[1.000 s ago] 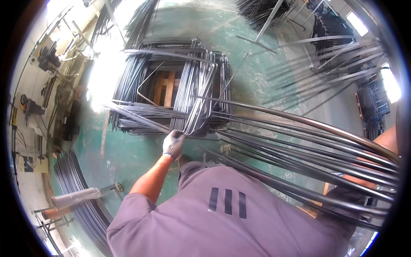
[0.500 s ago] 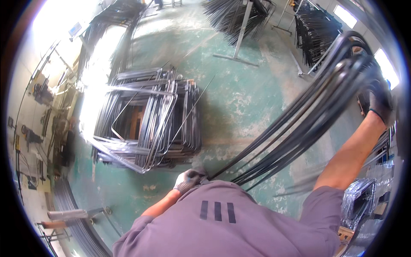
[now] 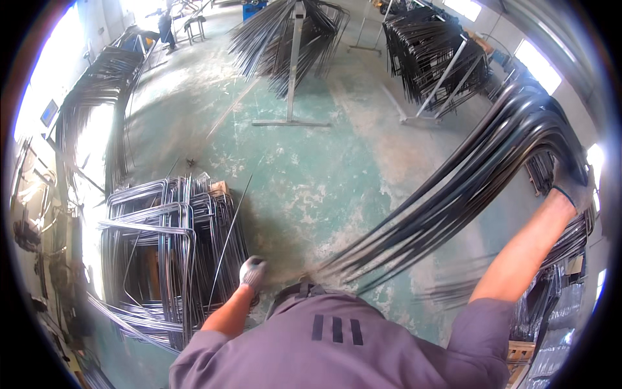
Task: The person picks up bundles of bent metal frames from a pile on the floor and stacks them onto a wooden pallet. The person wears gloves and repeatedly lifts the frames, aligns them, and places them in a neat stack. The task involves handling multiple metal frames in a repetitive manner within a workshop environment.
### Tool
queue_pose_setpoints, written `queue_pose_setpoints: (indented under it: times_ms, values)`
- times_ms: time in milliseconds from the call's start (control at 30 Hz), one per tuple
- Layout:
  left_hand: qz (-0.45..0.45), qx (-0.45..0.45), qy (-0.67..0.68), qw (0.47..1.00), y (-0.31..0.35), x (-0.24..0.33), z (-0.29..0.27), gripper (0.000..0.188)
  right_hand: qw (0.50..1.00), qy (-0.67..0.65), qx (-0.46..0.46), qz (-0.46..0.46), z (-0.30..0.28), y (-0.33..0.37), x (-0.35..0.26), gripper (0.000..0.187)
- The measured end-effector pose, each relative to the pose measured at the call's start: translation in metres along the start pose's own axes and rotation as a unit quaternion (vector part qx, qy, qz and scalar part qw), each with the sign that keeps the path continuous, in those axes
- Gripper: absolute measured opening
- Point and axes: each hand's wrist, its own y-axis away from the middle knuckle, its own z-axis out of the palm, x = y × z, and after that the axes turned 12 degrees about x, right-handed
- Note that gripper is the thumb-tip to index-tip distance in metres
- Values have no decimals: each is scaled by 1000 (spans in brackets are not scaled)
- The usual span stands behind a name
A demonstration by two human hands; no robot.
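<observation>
My right hand, in a glove, is raised at the far right and closed around a bundle of bent dark metal rods. The rods curve over at the top near the hand, and their long ends slant down to the left in front of my body, partly blurred. My left hand, in a light glove with dark fingertips, is curled into a fist at the lower middle, apart from the bundle. Nothing shows in it. Close to its left is a stack of bent metal frames with rounded corners.
Across the green worn floor, a metal stand bears dark rods, and another rack of rods is at the far right. More rods hang on a rack at the left. A wooden pallet lies at lower right.
My left hand has moved away from the rods' lower ends, toward the stack of frames. My right hand keeps the bundle, slightly lower. The view has shifted, so the stack sits farther left and lower.
</observation>
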Motion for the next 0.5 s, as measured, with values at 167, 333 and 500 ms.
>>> queue_pose_setpoints:
  times_ms: [167,333,500]
  values:
    - [56,-73,49,995,-71,121,81,24,937,-309,-108,123,-9,-34,69,43]
    - [84,-38,17,996,-134,165,125,27,936,-305,-78,157,-10,-40,230,37]
    - [-20,30,111,993,-181,198,160,28,961,-212,20,173,15,-31,415,35]
